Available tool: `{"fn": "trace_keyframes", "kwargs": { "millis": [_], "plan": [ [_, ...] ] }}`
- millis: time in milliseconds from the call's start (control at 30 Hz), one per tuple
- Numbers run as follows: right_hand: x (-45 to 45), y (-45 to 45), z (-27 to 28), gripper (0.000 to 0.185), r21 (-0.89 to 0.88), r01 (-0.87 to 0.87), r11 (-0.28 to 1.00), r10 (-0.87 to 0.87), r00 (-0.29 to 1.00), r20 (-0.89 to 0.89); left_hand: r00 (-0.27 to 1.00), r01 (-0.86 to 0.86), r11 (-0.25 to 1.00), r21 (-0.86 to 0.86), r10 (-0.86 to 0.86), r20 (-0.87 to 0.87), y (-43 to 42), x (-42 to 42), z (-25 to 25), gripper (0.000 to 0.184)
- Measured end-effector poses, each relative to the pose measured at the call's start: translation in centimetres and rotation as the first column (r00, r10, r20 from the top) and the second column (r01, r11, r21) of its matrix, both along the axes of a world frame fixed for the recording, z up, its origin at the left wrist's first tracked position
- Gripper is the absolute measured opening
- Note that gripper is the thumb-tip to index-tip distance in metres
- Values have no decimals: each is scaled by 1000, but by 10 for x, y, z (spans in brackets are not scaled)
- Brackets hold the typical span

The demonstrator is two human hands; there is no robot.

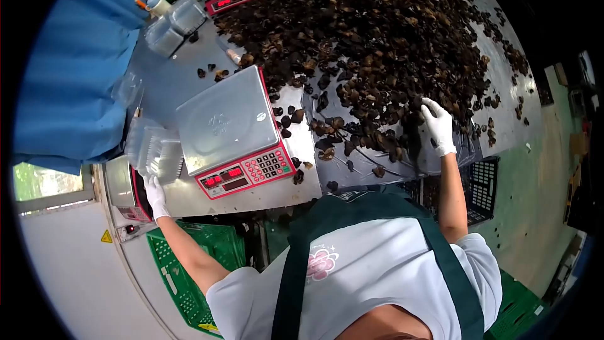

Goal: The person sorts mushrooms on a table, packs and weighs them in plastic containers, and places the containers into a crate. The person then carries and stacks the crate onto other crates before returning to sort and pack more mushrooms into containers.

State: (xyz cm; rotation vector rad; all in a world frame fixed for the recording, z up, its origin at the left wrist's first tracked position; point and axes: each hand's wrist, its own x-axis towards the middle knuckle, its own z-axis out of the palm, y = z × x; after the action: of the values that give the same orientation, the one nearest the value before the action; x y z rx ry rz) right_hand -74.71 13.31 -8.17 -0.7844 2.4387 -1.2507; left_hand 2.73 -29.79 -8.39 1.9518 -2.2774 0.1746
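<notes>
At the near-left corner of the metal table (pixel 167 82), a stack of clear plastic containers (pixel 157 151) is reached by the gloved left hand (pixel 156 196). The gloved right hand (pixel 439 129) is held at the near side of a pile of dark dried pieces (pixel 377 44), spread toward the far edge. Neither grip can be told. Between the hands, a red digital scale (pixel 229 119) is set by the near edge.

Close-fitting white gloves (pixel 441 127) cover the left hand (pixel 155 198) and right hand (pixel 438 131), ending at the wrists (pixel 447 152). Well back from each hand are short sleeves (pixel 481 261) of a white fabric T-shirt (pixel 377 258) with a pink flower print (pixel 322 264), under a dark green cloth apron (pixel 352 214) with wide straps (pixel 290 283).
</notes>
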Motion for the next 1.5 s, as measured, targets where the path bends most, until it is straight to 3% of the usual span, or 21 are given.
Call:
{"fn": "trace_keyframes", "kwargs": {
  "millis": [133,200,267,333,400,467,500,600,667,733,800,867,900,933,1000,1067,1133,1233,1333,1400,1500],
  "plan": [
    [4,12,15,30,134,-11,991,25,994,-106,995,-97,995,-32,96,-26,21,-52,43,34],
    [3,15,14,29,129,-28,991,41,994,-98,913,-275,961,38,249,322,43,-100,73,32],
    [6,16,16,29,110,-11,994,19,997,-75,910,-175,980,-90,196,364,29,-76,48,31],
    [5,19,12,29,104,-19,994,27,997,-70,985,95,990,-102,-79,151,10,-55,22,32],
    [5,21,12,30,97,-15,995,19,999,-41,997,3,997,-83,4,83,11,-66,19,32],
    [7,20,13,31,130,-33,991,38,999,-39,961,-182,983,-8,179,210,6,-71,28,33],
    [7,20,11,32,121,-36,992,42,998,-52,979,-126,986,-109,141,144,1,-64,21,31],
    [10,21,14,32,95,-30,995,30,1000,-4,978,-206,979,-10,206,34,0,-74,44,24],
    [12,22,12,31,89,-39,995,40,999,-17,967,-244,967,-69,248,58,3,-84,62,22],
    [16,23,12,31,115,-50,992,53,998,-21,966,-251,952,-173,237,-100,3,-83,76,22],
    [25,22,13,30,117,-66,991,66,998,-1,953,-295,932,-209,273,-129,18,-112,104,22],
    [39,17,15,30,94,-108,990,108,994,3,958,-34,870,-491,-112,-266,31,-137,117,16],
    [43,15,8,29,115,-143,983,155,983,-98,919,61,864,-500,-245,-310,36,-156,114,13],
    [53,10,14,29,136,-161,978,167,985,-40,860,154,846,-511,-369,-352,43,-176,110,11],
    [69,0,19,32,197,-222,955,231,973,-23,878,378,821,-427,-464,-115,64,-215,106,11],
    [78,-10,2,44,238,-290,927,334,926,-174,827,501,817,-285,-549,-122,87,-250,93,11],
    [94,-25,5,55,241,-299,923,363,882,-299,857,507,859,-76,-511,-63,110,-276,85,13],
    [112,-45,-1,68,355,-309,882,437,818,-374,821,571,804,166,-559,-116,131,-293,81,25],
    [124,-44,-33,35,288,-371,883,467,761,-450,861,500,822,272,-505,-54,155,-314,98,34],
    [128,-36,-27,26,166,-465,870,478,707,-522,816,577,816,26,-575,-63,169,-323,98,34],
    [127,-18,-14,26,179,-511,841,523,680,-514,660,671,740,-42,-623,-420,205,-361,101,28]
  ]
}}
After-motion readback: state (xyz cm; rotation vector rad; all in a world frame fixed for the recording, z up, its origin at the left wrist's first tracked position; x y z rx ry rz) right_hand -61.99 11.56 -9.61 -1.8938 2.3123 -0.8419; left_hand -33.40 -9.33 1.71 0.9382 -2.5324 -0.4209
